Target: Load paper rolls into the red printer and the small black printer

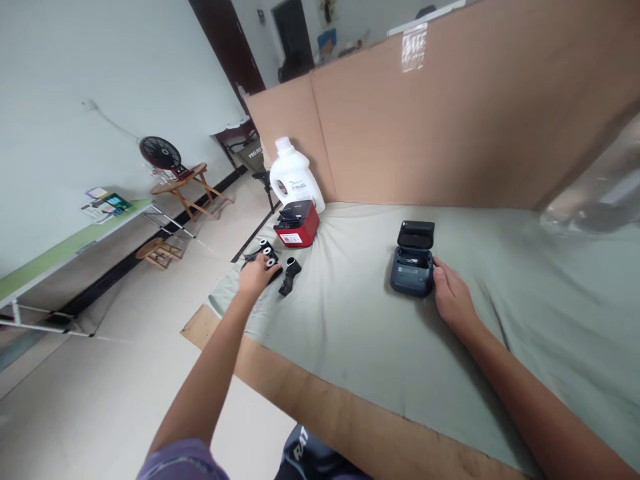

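My right hand (453,293) grips the right side of a dark blue portable label printer (411,280), thumb along its edge. The printer's lid (417,235) stands raised, showing the black compartment inside. Farther left, my left hand (255,275) is at a cluster of small black rolls with white cores. Its thumb and fingers close around one black roll (273,265), partly hidden by the hand. Another black roll (290,275) lies just right of this hand, its loose end trailing toward me.
Behind the rolls stand a red and black box-shaped device (300,230) and a white jug (295,175). A cardboard panel (425,133) closes off the back. Clear plastic wrap (595,193) lies at the far right. The wooden table edge (310,387) runs along the front.
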Demonstrator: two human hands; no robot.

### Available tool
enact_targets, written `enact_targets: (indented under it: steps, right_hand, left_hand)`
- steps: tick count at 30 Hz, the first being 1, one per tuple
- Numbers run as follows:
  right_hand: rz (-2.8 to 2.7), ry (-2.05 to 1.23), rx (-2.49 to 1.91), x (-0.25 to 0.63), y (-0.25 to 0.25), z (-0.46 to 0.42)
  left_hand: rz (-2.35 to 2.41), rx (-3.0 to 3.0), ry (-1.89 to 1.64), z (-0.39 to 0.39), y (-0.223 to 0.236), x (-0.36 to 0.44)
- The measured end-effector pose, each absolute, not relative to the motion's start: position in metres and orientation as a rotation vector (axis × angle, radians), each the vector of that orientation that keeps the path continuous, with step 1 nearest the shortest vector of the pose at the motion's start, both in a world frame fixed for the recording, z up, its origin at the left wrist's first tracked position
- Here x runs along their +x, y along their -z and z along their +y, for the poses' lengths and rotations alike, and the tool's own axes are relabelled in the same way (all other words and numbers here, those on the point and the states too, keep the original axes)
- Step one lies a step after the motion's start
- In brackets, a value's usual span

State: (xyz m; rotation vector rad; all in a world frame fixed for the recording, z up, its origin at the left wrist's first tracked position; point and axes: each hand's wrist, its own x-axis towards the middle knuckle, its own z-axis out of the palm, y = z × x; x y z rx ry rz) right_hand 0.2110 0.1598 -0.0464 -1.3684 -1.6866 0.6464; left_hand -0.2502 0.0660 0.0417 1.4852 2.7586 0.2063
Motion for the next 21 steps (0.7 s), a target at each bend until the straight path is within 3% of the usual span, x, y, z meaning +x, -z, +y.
enact_targets:
  steps: [5, 11, 21]
  right_hand:
    - [-1.673, -0.650, -1.368, 0.211, 0.043, 0.158]
    - [-1.672, -0.647, -1.362, 0.211, 0.044, 0.158]
    - [-1.671, -0.650, -1.376, 0.212, 0.040, 0.156]
  left_hand:
    - [2.872, 1.475, -0.266, 0.068, -0.019, -0.238]
    - [2.927, 1.436, -0.519, 0.087, -0.054, -0.284]
    - [2.599, 1.502, -0.298, 0.157, -0.063, -0.344]
